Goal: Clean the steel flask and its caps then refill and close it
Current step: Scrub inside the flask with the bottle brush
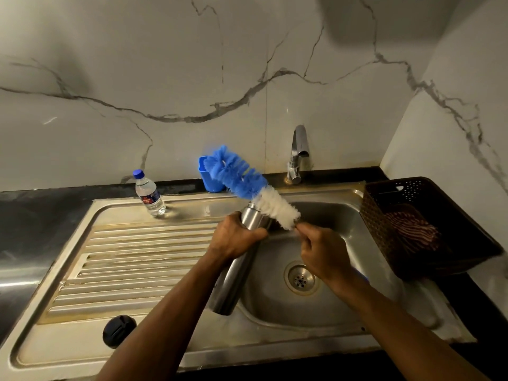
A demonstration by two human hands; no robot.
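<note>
Label check: plastic water bottle (149, 194), blue cap, red-and-blue label; print too small to read. No writing legible on any other item.

Left hand (236, 237): fingers curled round the upper body of the steel flask (236, 268), just below its neck. Flask tilted, open mouth up and away from the person, base low toward the near rim of the sink (275, 339), body over the edge between drainboard and basin.

Right hand (320, 254): thumb and fingers pinched on the bottle brush (248, 182) at the lower end of its bristles. White bristles sit directly above the fingertips; blue bristles extend farther up and to the left, past the flask mouth. Brush lies across the mouth, outside the flask. Handle below the fingers mostly hidden by the hand.

Both forearms reach in from the near edge, over the sink.

Black cap (119, 331) on the near drainboard, well apart from both hands. Faucet (298, 152) beyond the fingers.
</note>
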